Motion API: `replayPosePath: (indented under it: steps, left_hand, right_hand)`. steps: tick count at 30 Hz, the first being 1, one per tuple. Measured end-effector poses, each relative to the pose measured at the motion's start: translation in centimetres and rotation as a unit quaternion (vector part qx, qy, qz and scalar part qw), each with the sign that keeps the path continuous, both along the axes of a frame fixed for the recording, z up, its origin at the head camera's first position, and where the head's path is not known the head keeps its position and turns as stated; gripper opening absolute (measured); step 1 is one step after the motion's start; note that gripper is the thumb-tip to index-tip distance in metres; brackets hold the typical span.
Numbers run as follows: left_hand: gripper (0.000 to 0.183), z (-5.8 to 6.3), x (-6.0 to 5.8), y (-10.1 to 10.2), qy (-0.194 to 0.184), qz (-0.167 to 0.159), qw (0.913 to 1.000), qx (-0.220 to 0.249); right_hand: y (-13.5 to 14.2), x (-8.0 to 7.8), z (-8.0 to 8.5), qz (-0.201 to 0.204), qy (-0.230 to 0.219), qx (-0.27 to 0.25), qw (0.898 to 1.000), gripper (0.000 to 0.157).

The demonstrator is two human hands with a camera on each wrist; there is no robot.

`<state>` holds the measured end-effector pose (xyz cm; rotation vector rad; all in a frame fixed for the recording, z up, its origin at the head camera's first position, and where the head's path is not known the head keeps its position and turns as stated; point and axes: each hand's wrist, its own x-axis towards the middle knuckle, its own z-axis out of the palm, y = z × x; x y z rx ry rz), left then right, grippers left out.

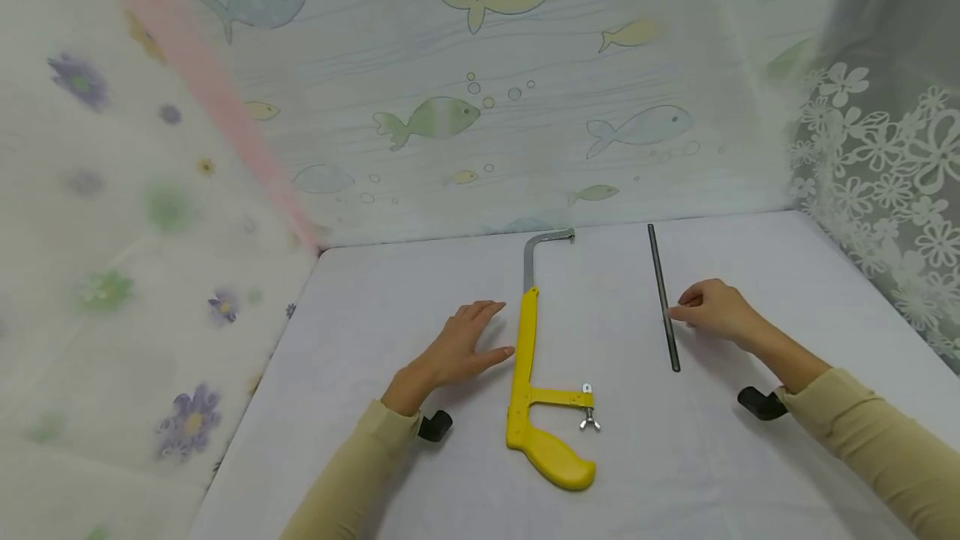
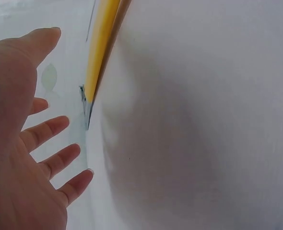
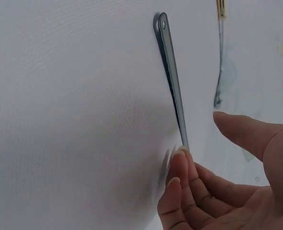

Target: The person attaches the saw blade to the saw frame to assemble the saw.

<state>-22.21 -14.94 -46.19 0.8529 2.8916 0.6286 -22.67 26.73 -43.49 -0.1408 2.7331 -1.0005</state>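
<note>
A yellow hacksaw frame point(image 1: 523, 357) with a grey metal bow lies on the white table, handle towards me. It has no blade fitted; a wing nut point(image 1: 589, 422) hangs at its short arm. My left hand point(image 1: 453, 348) hovers just left of the frame, fingers spread and thumb apart, holding nothing. To the right lies a separate dark hacksaw blade point(image 1: 662, 290), with a hole at its near end point(image 3: 163, 24). At the blade's right side is my right hand point(image 1: 716, 311). Its fingertips point(image 3: 180, 160) are at the blade's edge, the thumb standing away; whether they touch is unclear.
White cloth covers the table point(image 1: 360, 298). A fish-print curtain point(image 1: 337, 123) closes off the back, a flower-print sheet point(image 1: 135, 232) the left, and lace fabric point(image 1: 885, 157) the right. Black wrist mounts point(image 1: 761, 403) stick out by both sleeves.
</note>
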Motion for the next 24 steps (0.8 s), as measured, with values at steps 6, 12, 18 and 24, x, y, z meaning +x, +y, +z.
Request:
replayPosePath:
  steps: [6,12,18,24]
  left_hand:
    - [0.076,0.0,0.2,0.6,-0.014,-0.019,0.9997,0.004]
    - [0.071,-0.1,0.5,1.4,-0.024,-0.037,0.9990,0.010]
    - [0.064,-0.6,1.0,2.4,-0.027,-0.064,0.9976,0.010]
    - [0.061,-0.4,1.5,3.2,-0.013,-0.078,0.9968,0.013]
  right_hand:
    - [-0.4,0.1,0.0,-0.009,-0.013,-0.008,1.000,0.047]
    - [-0.6,-0.1,-0.4,-0.015,-0.004,0.012,1.000,0.044]
    - [-1.0,-0.3,-1.0,-0.023,0.013,0.032,0.999,0.038]
    - [-1.6,-0.4,-0.9,-0.037,0.014,0.049,0.998,0.033]
